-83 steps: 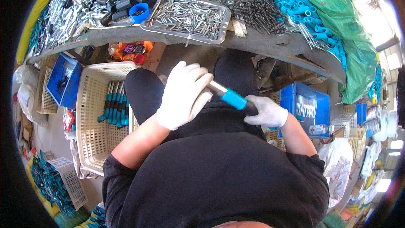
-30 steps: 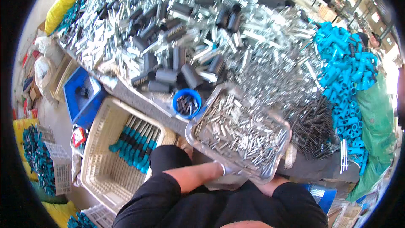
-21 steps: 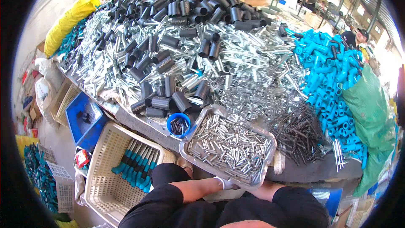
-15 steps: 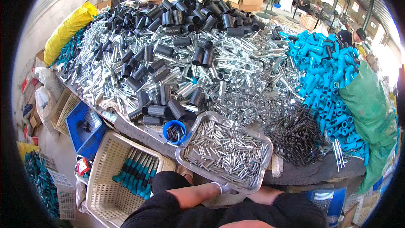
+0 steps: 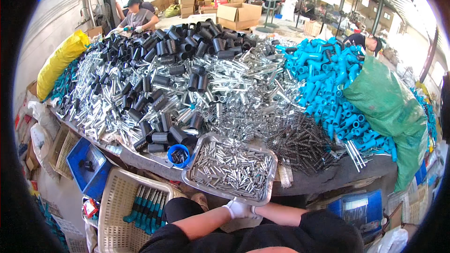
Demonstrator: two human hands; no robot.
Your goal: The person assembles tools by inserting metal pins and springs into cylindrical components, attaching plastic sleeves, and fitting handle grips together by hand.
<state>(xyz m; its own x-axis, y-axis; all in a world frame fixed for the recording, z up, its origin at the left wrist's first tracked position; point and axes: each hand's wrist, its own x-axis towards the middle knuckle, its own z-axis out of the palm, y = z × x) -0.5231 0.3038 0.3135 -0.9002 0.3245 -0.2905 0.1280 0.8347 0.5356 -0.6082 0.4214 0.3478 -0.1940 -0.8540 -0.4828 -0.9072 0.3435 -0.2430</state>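
Note:
My left hand (image 5: 238, 209), in a white glove, is just under the front rim of a metal tray (image 5: 270, 185). My right hand (image 5: 253, 212) meets it there, showing only a sliver of glove. The fingers of both hands are largely hidden, and I cannot make out anything held. Short silvery metal pins (image 5: 233, 167) fill the tray, which rests at the near edge of the heaped table. A small blue cup (image 5: 186, 161) with dark pieces in it stands beside the tray's left end. Black coil springs (image 5: 302, 143) are piled to its right.
Behind the tray are heaps of metal tubes (image 5: 98, 107), black sleeves (image 5: 161, 138) and blue handles (image 5: 323, 84). A green sack (image 5: 389, 98) drapes the right end. A cream crate (image 5: 110, 206) with teal-handled tools stands at lower left, near a blue crate (image 5: 89, 178). Co-workers sit beyond the table.
My view has tilted up and turned right, so the table appears shifted left. More of my gloved left hand shows below the tray, and the two hands now appear together.

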